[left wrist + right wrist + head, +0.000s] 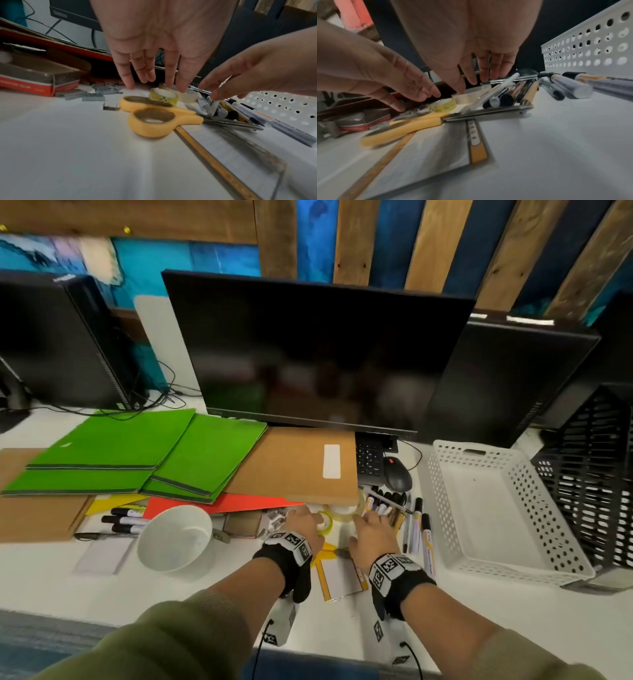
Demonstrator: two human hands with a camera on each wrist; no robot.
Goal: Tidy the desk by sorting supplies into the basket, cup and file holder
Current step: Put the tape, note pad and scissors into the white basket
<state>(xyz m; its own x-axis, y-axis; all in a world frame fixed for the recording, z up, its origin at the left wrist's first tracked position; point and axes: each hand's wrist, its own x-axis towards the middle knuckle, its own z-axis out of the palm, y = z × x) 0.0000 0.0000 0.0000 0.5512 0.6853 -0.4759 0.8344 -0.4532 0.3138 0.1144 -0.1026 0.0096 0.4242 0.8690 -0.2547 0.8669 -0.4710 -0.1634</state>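
My left hand (301, 522) hovers with straight fingers (147, 75) just above a yellow tape roll (163, 96) and holds nothing. Beside it lies a clear tape roll (188, 97). My right hand (371, 525) reaches, fingers spread, over a pile of markers and pens (387, 505); one fingertip (214, 96) touches a white pen (498, 86). Yellow-handled scissors (154, 119) lie in front of both hands. The white perforated basket (442, 508) stands to the right, the black mesh file holder (589, 481) beyond it. A white cup (174, 537) sits to the left.
Green folders (137, 453), a brown folder (301, 467) and a red one (222, 503) are stacked under the monitor (308, 354). Loose staples (92, 93) and a staple box (34, 81) lie left of the tape. More markers (126, 520) lie left of the cup.
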